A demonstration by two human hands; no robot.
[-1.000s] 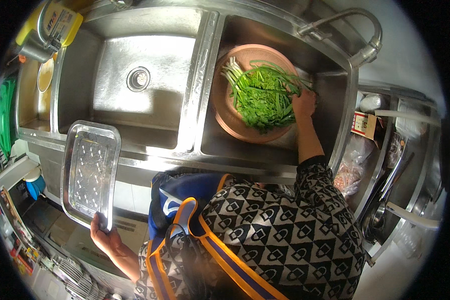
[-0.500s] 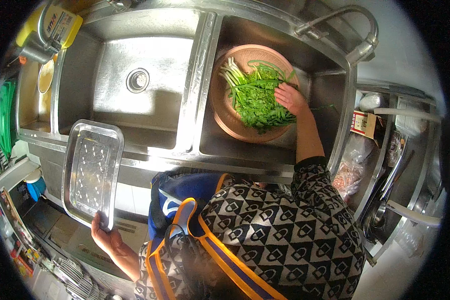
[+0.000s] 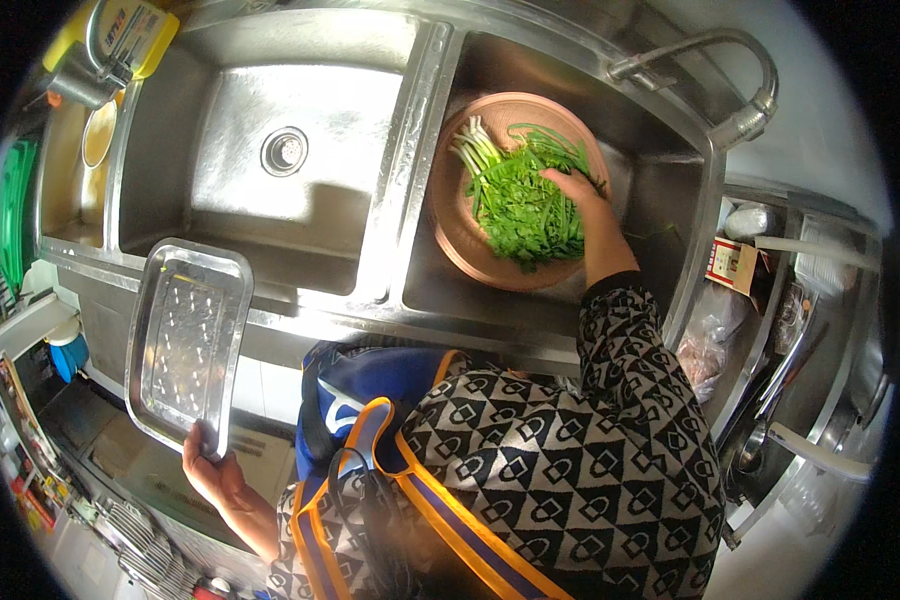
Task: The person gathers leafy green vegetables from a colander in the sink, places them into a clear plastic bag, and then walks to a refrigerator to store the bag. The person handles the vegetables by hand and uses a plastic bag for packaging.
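My left hand (image 3: 215, 475) grips the near edge of a rectangular metal tray (image 3: 190, 350), thumb on top. The tray has rows of marks or holes on its base and overlaps the sink's front edge. My right hand (image 3: 577, 190) is over a round pinkish-brown basket (image 3: 455, 235) in the right sink basin. Its thumb lies across the leafy greens (image 3: 530, 205) and its fingers curl down among them, partly hidden. At the pile's far left lie green onions (image 3: 477, 145), white ends outward.
The left basin (image 3: 260, 200) has a round drain (image 3: 285, 151). A curved faucet (image 3: 745, 120) stands at the back right. To the right, a metal shelf holds plastic bags (image 3: 710, 330), a box (image 3: 732, 264) and ladles (image 3: 755, 445). A yellow container (image 3: 150, 45) sits at the far left.
My right hand has gone from lying flat on the greens to reaching down into their right side, wrist bent. The greens have shifted under it. My left hand still holds the tray.
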